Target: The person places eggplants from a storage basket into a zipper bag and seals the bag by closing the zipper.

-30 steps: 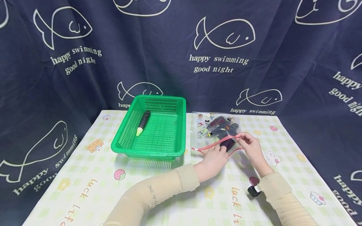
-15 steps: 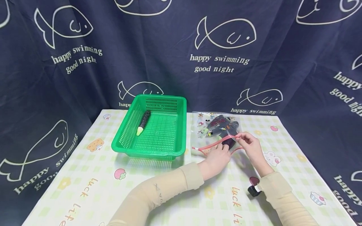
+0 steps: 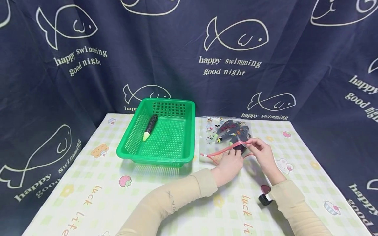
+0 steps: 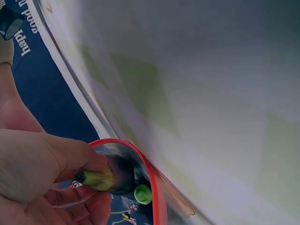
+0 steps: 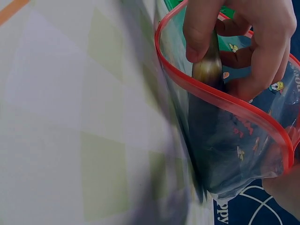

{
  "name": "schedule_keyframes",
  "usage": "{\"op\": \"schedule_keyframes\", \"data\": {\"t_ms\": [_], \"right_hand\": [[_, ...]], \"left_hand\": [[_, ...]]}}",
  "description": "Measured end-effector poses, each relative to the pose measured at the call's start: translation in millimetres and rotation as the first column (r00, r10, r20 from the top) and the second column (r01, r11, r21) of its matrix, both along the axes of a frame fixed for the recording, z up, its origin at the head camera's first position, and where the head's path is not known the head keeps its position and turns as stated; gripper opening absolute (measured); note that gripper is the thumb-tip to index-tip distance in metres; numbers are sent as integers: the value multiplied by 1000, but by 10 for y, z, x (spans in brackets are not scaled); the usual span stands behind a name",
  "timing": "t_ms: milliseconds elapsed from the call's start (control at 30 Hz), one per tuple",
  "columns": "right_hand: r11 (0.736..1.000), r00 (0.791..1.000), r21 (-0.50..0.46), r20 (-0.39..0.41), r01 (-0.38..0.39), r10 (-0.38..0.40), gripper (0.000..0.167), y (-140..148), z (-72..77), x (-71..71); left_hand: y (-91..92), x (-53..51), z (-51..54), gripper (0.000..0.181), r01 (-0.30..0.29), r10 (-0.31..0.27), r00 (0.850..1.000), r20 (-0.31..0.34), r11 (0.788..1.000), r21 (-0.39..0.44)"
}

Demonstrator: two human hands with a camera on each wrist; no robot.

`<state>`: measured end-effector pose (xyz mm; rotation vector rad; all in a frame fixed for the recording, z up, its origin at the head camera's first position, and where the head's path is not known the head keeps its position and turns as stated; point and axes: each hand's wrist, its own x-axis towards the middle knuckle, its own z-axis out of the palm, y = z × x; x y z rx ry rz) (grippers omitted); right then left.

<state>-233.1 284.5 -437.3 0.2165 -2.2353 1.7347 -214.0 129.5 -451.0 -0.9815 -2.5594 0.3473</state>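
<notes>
A clear zip bag (image 3: 206,141) with a red zip edge and small cartoon prints lies on the table, holding several dark vegetables (image 3: 233,127). My left hand (image 3: 228,165) is at the bag's mouth, its thumb and fingers gripping the greenish stem end of an eggplant (image 5: 208,70). The eggplant's dark body (image 5: 199,122) lies inside the bag. Beside it, in the left wrist view, a green round tip (image 4: 143,194) shows within the red rim. My right hand (image 3: 261,154) pinches the bag's red edge at its right side, and the mouth stands apart.
Left of the bag stands a green plastic basket (image 3: 125,154), with a dark bumpy vegetable (image 3: 151,126) with a pale green end inside. A small black and dark red object (image 3: 265,196) is at the right sleeve's cuff. A dark blue fish-print curtain (image 3: 177,42) hangs behind the table.
My left hand has shifted a little to the right and slightly forward at the bag's mouth, along with the eggplant. The right hand and basket have stayed about where they were.
</notes>
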Motion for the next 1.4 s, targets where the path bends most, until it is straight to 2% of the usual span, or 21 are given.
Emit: {"op": "schedule_keyframes", "data": {"t_ms": [367,800,1067,1400], "right_hand": [[1000,1000,-22,-2,1,-1,17,-5,9,12],[1000,1000,-22,7,4,-4,14,-7,11,10],[1000,1000,-20,19,0,0,14,-15,21,22],[999,1000,-32,12,-4,4,12,-14,9,5]], "left_hand": [[69,-45,-11,19,-8,8,1000,-21,1000,22],[147,-100,-26,21,-37,37,999,14,999,-2],[209,-147,-43,23,-54,54,999,0,998,-14],[206,-163,-31,20,-69,69,997,42,998,-6]]}}
